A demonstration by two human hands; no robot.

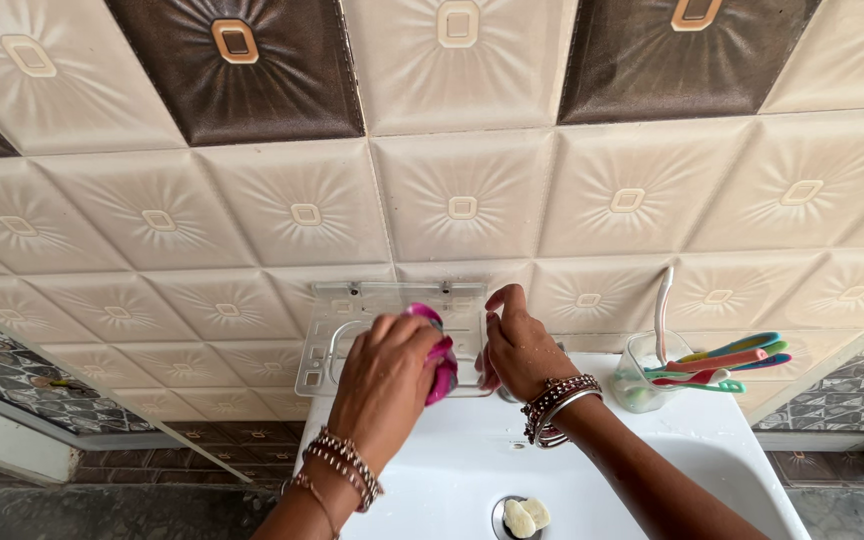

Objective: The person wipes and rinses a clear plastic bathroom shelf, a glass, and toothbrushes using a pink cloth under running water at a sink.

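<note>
Left hand (384, 385) covers most of the bright pink object (441, 362), possibly a scrubber, too hidden to tell. Both forearms run off the bottom edge. The white ceramic basin (472, 470) is cut off below, its tap hidden behind the right hand (515, 348).

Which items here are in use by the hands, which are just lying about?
In use: left hand holding a pink cloth; right hand beside it; clear wall shelf they work at.

Lying about: cup of toothbrushes; white sink; soap pieces at the drain.
</note>
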